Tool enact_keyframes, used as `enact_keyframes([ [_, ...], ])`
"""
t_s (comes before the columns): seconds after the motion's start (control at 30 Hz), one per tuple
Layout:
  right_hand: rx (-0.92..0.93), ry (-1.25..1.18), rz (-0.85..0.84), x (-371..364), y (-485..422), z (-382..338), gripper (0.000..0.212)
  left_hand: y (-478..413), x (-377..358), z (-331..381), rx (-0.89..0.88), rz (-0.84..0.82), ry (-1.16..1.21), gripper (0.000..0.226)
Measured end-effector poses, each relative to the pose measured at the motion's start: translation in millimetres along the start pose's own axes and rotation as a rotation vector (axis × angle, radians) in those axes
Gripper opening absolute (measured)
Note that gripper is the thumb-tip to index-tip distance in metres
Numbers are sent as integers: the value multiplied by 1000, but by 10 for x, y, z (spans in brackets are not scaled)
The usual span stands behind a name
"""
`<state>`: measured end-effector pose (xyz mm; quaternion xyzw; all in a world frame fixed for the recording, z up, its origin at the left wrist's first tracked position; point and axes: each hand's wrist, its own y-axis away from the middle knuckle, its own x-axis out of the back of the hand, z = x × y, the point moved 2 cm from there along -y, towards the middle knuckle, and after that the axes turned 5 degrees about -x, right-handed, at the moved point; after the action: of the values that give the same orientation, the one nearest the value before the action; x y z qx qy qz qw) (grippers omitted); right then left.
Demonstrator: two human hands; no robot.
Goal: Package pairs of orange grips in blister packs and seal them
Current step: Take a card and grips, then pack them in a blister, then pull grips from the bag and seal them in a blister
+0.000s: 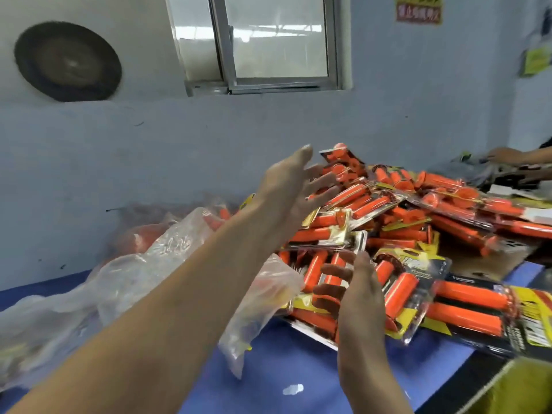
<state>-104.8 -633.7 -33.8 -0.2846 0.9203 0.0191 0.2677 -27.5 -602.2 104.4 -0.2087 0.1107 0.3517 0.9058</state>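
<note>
We see a big pile of clear plastic blister packs on the middle and right part of the blue desk. Each pack that we can make out carries ribbed orange grips on a yellow and black card. The packs lie crossed over each other in many directions.

Our left hand is raised above the left side of the pile. Its fingers are straight and spread, the palm is turned to the packs, and it holds nothing. Our right hand is lower, in front of the near side of the pile. Its fingers are relaxed and only a little bent, and there is nothing in them. We cannot tell if the fingertips touch the packs behind them.

At the right front, one large blister pack lies flat near the edge of the desk, with two orange grips side by side in it.

Left of the pile, crumpled clear plastic bags lie on the desk, partly under our left forearm. Some orange pieces show through the plastic at the back, but they are blurred.

At the far right, another person's hand rests on the desk behind the pile. The pale wall behind has a window with a grey metal frame, a round dark opening and a red and yellow sign, which we cannot read.
</note>
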Motion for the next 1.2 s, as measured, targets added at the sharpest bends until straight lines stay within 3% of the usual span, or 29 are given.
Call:
enact_keyframes([
  [0.2,48,105,-151,-395,357,187,34,757,1152,82,-22,90,-200,15],
  [0.43,174,297,-525,-1256,1319,591,21,1928,2685,655,76,440,-569,14],
  [0.53,207,420,-771,-1633,1837,847,13,2482,3353,1060,86,563,-894,9],
  [0.63,191,552,-997,-1928,2294,1092,12,3113,3973,1501,110,657,-1467,8],
  [0.7,193,605,-1069,-2093,2517,1206,12,3516,4300,1718,226,716,-1806,16],
  [0.77,188,621,-1111,-2245,2684,1275,13,3828,4598,1822,396,784,-1988,27],
  [0.83,186,629,-1133,-2391,2818,1315,12,4065,4841,1838,571,813,-2030,37],
  [0.93,176,659,-1157,-2559,2979,1354,14,4239,5051,1757,693,752,-1976,38],
  [1.2,157,715,-1242,-2724,3242,1450,14,4334,5034,1720,440,789,-1809,54],
])
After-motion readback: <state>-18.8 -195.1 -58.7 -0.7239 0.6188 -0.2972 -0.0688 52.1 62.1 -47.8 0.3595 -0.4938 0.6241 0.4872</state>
